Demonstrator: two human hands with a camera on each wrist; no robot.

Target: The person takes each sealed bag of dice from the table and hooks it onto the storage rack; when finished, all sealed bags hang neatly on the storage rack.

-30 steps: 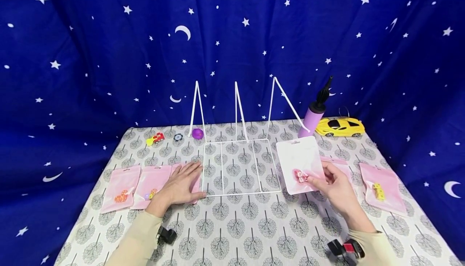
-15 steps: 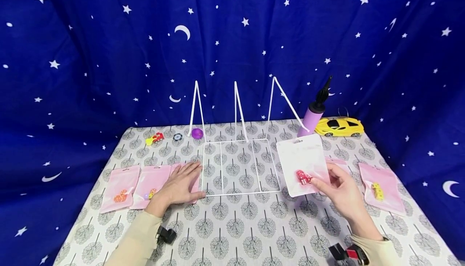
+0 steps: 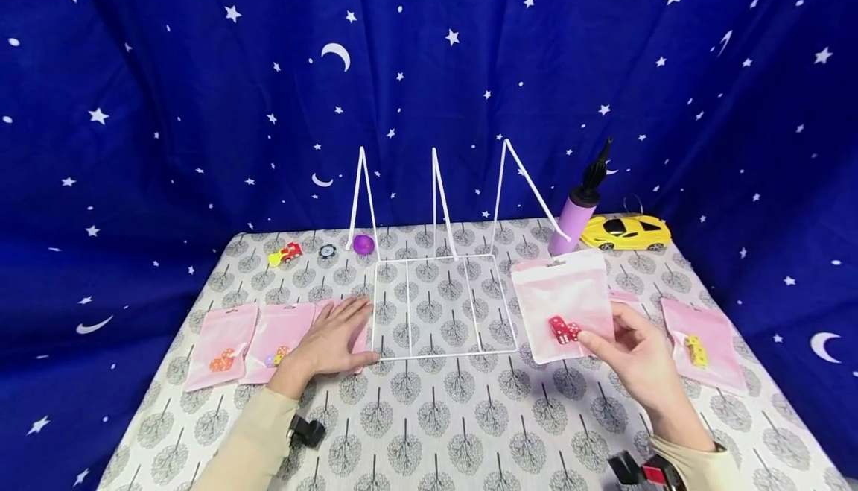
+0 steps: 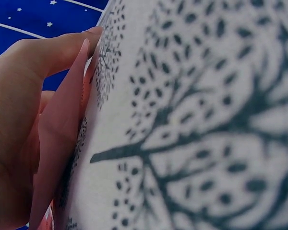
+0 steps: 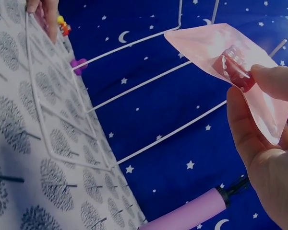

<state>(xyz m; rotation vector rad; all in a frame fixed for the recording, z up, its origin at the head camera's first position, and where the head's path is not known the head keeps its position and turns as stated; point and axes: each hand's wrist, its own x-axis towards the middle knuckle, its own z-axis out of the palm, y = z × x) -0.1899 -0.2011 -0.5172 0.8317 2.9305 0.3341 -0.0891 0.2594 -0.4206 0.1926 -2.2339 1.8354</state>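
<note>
My right hand (image 3: 637, 360) pinches the lower right edge of a pink zip pouch (image 3: 556, 286) with a clear front, held upright beside the white wire rack (image 3: 445, 355). Red dice (image 3: 564, 329) show through it; in the right wrist view my thumb lies by the dice (image 5: 234, 71). My left hand (image 3: 331, 342) rests, fingers extended, over another pink pouch (image 3: 362, 338) at the rack's left side and covers most of it. Its thumb reaches the rack's front left corner. The left wrist view shows that pouch (image 4: 62, 129) bent up under the hand.
Pink pouches with orange dice (image 3: 223, 359), mixed dice (image 3: 278, 357) and yellow dice (image 3: 697, 351) lie at both sides. Another pouch (image 3: 625, 296) is partly behind my right hand. Behind stand a purple pump (image 3: 574, 223), yellow toy car (image 3: 626, 232), purple ball (image 3: 363, 245) and small toy truck (image 3: 286, 254).
My right hand has shifted slightly right and toward me with the pouch, whose clear front now faces me more, so the dice show plainly. My left hand has stayed in place.
</note>
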